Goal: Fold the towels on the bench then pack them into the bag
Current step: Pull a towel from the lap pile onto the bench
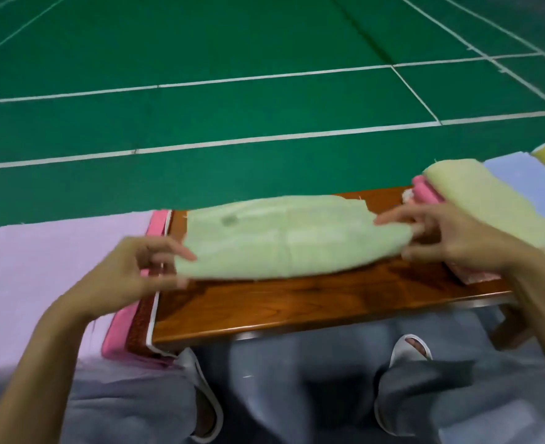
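Towel (pixel 284 238) lies with its long axis running from left hand (pixel 136 270) to right hand (pixel 457 241). Each pinches the end beside it.

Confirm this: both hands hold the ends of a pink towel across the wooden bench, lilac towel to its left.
Wrong colour: in the head view the left hand and right hand hold the ends of a light green towel, not pink, across the wooden bench, lilac towel to its left.
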`<state>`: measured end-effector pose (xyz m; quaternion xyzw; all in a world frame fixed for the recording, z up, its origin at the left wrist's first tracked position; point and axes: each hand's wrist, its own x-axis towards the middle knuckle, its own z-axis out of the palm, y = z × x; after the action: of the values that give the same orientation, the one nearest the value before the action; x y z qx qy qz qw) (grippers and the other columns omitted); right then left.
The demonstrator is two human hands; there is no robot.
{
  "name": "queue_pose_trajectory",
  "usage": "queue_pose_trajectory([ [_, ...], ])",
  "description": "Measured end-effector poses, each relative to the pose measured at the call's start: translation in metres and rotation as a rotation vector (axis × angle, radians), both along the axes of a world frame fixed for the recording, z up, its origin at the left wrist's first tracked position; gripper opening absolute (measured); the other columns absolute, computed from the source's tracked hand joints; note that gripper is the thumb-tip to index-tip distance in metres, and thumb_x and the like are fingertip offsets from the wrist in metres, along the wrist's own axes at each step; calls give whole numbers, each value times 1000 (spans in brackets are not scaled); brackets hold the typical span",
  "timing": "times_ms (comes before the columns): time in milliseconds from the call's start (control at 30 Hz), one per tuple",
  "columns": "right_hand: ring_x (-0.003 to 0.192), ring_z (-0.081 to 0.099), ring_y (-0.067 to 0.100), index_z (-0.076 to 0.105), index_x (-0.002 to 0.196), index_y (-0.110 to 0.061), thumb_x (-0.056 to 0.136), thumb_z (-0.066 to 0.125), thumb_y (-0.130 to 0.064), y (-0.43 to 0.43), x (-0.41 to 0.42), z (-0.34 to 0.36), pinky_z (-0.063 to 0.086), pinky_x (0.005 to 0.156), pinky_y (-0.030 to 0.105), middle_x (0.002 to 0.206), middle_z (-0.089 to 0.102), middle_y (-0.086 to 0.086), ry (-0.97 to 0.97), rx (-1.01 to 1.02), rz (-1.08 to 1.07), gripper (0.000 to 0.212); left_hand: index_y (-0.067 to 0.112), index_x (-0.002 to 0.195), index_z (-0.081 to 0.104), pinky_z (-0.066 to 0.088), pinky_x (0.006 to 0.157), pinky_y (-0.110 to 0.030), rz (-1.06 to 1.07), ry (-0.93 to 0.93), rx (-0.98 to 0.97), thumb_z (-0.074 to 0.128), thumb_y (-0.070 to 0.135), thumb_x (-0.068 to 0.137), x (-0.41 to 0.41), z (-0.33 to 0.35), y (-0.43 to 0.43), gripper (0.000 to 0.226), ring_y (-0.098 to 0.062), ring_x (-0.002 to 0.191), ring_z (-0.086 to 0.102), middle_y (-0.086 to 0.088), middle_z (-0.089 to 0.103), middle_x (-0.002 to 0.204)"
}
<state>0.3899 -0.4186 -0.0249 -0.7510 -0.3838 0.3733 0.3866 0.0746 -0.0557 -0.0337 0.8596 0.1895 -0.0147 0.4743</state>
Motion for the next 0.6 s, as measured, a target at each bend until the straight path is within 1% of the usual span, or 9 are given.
queue_pose_trajectory([
  [67, 99, 73, 19, 51, 140, -26, 85, 77, 4, -5, -4, -9, 59, 93, 36, 105, 77, 10, 91, -255, 129, 68, 38, 110, 75, 60, 88, -41, -75, 212, 12, 83, 60, 64, -6, -13, 1, 51, -11, 100, 70, 8, 75, 105],
  [133, 102, 74, 21, 45, 141, -28, 83, 81, -11, -4, -5, -11, 57, 95, 38, 106, 78, 6, 121, -320, 81, 70, 36, 106, 74, 57, 84, -36, 27, 208, 0, 83, 65, 66, -4, -17, 0, 50, -12, 96, 71, 5, 76, 100],
  [233, 93, 76, 16, 51, 132, -23, 81, 81, -29, 9, -7, -13, 57, 92, 37, 98, 80, 3, 92, -279, -190, 59, 21, 108, 64, 56, 80, -38, 277, 140, -75, 84, 45, 74, 11, -20, -6, 47, -19, 89, 75, -1, 79, 91],
  [333, 87, 75, 23, 57, 124, -15, 73, 89, -37, 27, -8, -32, 60, 75, 40, 99, 76, 10, 98, -191, -549, 65, 15, 118, 58, 56, 77, -37, 601, 70, -187, 87, 31, 77, 34, -25, -17, 53, -24, 97, 71, -6, 74, 105],
  [367, 92, 72, 26, 58, 122, -13, 70, 92, -37, 34, -10, -39, 60, 73, 40, 104, 73, 10, 88, -163, -636, 66, 15, 121, 57, 58, 81, -40, 684, 70, -230, 88, 31, 77, 41, -28, -20, 56, -27, 101, 69, -7, 69, 113],
  [433, 102, 67, 28, 63, 114, -13, 66, 96, -34, 45, -13, -50, 59, 81, 45, 113, 67, 6, 21, -117, -764, 62, 14, 119, 57, 58, 86, -47, 775, 106, -266, 90, 30, 75, 53, -36, -24, 57, -32, 109, 65, -7, 64, 118],
  [467, 104, 65, 28, 66, 109, -13, 66, 96, -29, 49, -15, -52, 58, 85, 46, 114, 66, 5, 16, -95, -804, 56, 13, 117, 59, 58, 83, -47, 803, 120, -280, 90, 28, 76, 57, -39, -25, 54, -33, 111, 64, -8, 65, 117],
  [533, 100, 67, 28, 70, 104, -9, 69, 93, -15, 54, -16, -53, 57, 79, 40, 110, 70, 8, 151, -43, -842, 43, 9, 112, 62, 56, 77, -45, 849, 133, -345, 88, 22, 78, 63, -40, -23, 44, -34, 109, 65, -7, 67, 110],
  [600, 96, 71, 30, 72, 107, -5, 67, 90, -10, 56, -14, -54, 56, 74, 37, 106, 75, 13, 365, -13, -820, 44, 9, 106, 64, 57, 86, -49, 868, 134, -445, 86, 18, 80, 66, -38, -18, 36, -32, 106, 65, -6, 69, 108],
])
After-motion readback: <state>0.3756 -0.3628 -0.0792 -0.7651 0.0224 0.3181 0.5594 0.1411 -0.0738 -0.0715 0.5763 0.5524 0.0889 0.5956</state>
